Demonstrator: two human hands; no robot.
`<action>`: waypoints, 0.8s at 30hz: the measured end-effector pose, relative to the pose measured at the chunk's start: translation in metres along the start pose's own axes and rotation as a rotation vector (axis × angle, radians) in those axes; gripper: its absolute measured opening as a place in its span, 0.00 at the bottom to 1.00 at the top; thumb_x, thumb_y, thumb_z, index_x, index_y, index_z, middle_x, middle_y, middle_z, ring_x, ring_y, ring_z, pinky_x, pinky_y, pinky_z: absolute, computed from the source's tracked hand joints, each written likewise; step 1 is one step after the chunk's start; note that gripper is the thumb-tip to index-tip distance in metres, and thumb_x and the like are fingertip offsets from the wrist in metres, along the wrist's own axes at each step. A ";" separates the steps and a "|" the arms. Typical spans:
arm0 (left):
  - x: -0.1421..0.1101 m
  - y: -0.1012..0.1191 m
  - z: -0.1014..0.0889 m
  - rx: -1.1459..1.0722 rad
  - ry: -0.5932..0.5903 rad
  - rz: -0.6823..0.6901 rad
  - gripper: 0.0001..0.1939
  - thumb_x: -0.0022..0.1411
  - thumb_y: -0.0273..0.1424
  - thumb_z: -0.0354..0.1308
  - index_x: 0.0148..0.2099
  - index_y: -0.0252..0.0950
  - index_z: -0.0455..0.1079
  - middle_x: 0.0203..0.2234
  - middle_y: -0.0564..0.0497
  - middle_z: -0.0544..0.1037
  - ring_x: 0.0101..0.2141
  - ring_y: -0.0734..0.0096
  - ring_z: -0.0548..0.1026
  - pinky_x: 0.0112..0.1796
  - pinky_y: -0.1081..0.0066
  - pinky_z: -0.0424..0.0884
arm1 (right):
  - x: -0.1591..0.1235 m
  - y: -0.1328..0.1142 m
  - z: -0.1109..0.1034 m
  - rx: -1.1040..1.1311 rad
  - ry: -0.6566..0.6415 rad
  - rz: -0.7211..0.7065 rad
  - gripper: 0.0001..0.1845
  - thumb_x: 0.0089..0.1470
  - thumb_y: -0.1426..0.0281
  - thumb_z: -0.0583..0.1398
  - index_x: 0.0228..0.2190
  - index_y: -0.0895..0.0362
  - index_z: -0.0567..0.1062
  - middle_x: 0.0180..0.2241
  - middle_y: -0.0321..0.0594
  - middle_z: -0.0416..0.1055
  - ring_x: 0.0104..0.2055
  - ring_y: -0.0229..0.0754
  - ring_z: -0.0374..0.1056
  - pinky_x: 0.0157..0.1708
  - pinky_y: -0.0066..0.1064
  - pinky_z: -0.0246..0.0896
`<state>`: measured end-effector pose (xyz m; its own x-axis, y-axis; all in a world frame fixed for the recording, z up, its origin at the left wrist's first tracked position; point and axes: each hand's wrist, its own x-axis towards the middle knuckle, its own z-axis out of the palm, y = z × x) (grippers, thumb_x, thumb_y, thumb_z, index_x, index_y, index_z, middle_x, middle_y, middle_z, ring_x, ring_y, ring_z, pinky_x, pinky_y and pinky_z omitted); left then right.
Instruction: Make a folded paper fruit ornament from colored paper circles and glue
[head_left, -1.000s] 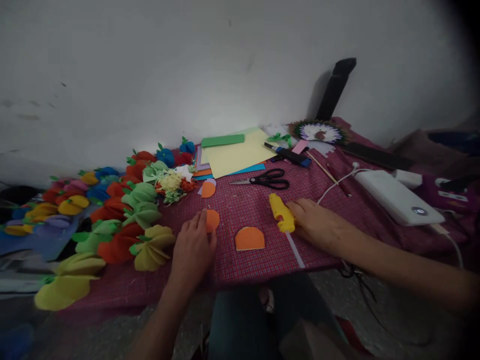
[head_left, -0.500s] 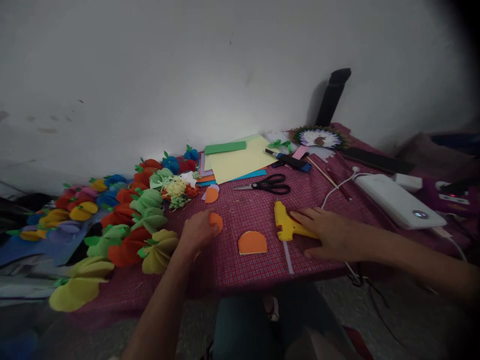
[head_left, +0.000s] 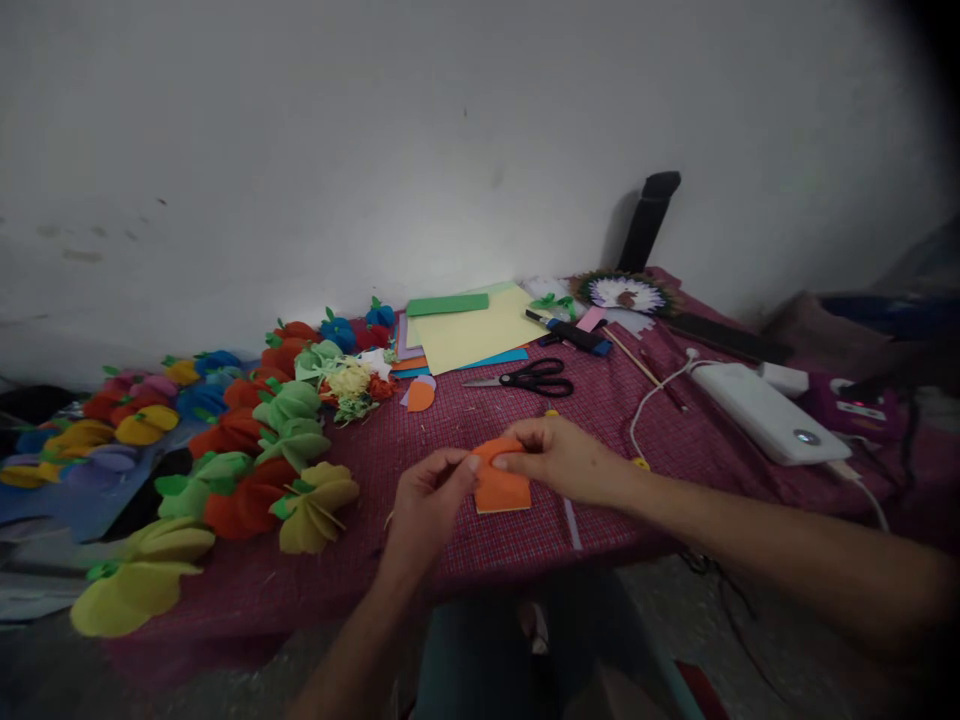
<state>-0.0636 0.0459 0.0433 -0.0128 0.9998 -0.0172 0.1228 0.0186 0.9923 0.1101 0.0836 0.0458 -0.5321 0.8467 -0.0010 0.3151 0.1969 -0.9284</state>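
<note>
My left hand (head_left: 429, 505) pinches the left edge of an orange paper piece (head_left: 501, 488) between thumb and fingers. On the other side my right hand (head_left: 562, 458) is closed on the upper right of the same piece. Its top curves between my fingertips, over or against the half-round orange paper on the cloth; I cannot tell whether they touch. The yellow glue gun lies mostly hidden under my right hand, with its clear glue stick (head_left: 572, 525) showing below. Behind my hands lie a small orange and lilac paper piece (head_left: 421, 394) and black-handled scissors (head_left: 535, 377).
Several colourful paper pumpkins (head_left: 251, 440) crowd the left side. Paper sheets (head_left: 472, 335) lie at the back by a craft knife (head_left: 574, 333). A white power bank (head_left: 765, 412) with cables and a purple power strip (head_left: 855, 408) sit at the right.
My right hand has left the glue gun and moved left to the orange paper. My left hand has brought its orange piece right, over the half-round one. Both hands now grip paper.
</note>
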 end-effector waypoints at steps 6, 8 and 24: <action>-0.003 -0.024 -0.011 0.337 -0.126 -0.016 0.14 0.55 0.39 0.53 0.27 0.33 0.70 0.18 0.57 0.68 0.22 0.77 0.64 0.25 0.76 0.59 | 0.008 0.004 -0.009 -0.116 -0.121 0.065 0.12 0.48 0.64 0.58 0.27 0.61 0.74 0.22 0.33 0.67 0.24 0.34 0.61 0.25 0.25 0.54; -0.002 -0.030 -0.015 0.384 -0.187 -0.022 0.14 0.56 0.39 0.53 0.27 0.34 0.70 0.18 0.57 0.67 0.21 0.77 0.63 0.24 0.76 0.58 | 0.009 0.008 -0.011 -0.148 -0.149 0.090 0.11 0.47 0.65 0.58 0.28 0.61 0.75 0.22 0.33 0.67 0.24 0.34 0.60 0.23 0.24 0.53; 0.005 -0.054 -0.024 0.563 -0.079 0.041 0.13 0.55 0.42 0.54 0.39 0.40 0.65 0.27 0.56 0.74 0.28 0.73 0.71 0.30 0.73 0.64 | 0.022 0.028 0.001 -0.387 -0.142 0.210 0.11 0.47 0.64 0.60 0.27 0.59 0.76 0.22 0.35 0.70 0.23 0.34 0.60 0.21 0.24 0.50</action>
<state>-0.0942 0.0501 -0.0071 0.0751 0.9971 -0.0103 0.6317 -0.0396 0.7742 0.1060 0.1075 0.0193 -0.5190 0.8172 -0.2506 0.6837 0.2209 -0.6955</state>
